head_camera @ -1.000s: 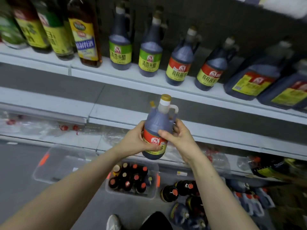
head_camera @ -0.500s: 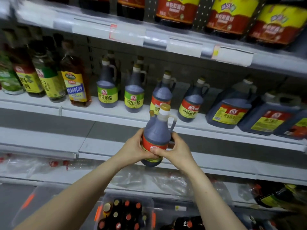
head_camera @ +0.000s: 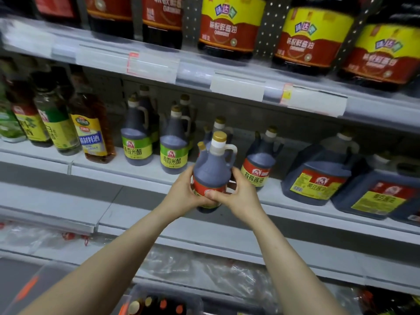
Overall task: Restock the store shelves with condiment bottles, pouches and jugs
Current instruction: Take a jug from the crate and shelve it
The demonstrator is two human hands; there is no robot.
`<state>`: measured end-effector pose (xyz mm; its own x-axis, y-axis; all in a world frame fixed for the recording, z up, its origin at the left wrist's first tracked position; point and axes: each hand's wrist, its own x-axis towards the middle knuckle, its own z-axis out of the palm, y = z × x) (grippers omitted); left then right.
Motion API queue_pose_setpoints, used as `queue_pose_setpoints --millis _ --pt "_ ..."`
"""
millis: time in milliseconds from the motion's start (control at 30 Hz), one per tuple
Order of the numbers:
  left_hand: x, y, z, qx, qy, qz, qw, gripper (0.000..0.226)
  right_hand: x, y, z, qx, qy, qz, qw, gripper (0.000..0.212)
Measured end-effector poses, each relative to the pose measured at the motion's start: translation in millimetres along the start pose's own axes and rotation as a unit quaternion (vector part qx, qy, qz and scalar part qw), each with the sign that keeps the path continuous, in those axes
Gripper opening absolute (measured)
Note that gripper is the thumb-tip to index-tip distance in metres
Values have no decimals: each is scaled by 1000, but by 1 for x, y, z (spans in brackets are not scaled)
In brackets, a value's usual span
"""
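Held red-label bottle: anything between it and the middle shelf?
Nothing visible blocks it. The left hand and right hand grip the bottle before the shelf edge, between a green-label bottle and a red-label bottle. A gold-capped bottle stands right behind; the spot before it is hidden.

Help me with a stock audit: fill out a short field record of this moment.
held item: dark sauce bottle, red label, gold cap, upright
left hand: grips the bottle's lower left side
right hand: grips its lower right side
position: in front of the middle shelf, not yet set down
left of it: green-label bottles
right of it: red-label bottle
shelf above: large jugs with yellow and red labels
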<state>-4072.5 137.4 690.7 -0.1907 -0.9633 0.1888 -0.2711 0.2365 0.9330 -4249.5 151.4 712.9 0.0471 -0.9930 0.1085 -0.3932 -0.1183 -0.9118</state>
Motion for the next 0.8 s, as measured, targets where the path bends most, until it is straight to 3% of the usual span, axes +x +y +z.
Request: queue_pose_setpoints --millis 200,433,800 --pt "16 -8 -6 10 -25 -25 999 80 16 8 8 7 -1 17 1000 78" --pt "38 -16 -9 16 -41 -12 999 90 34 11 8 7 0 32 999 69" --pt "63 -30 2 29 -56 -15 998 94 55 29 7 26 10 49 998 75"
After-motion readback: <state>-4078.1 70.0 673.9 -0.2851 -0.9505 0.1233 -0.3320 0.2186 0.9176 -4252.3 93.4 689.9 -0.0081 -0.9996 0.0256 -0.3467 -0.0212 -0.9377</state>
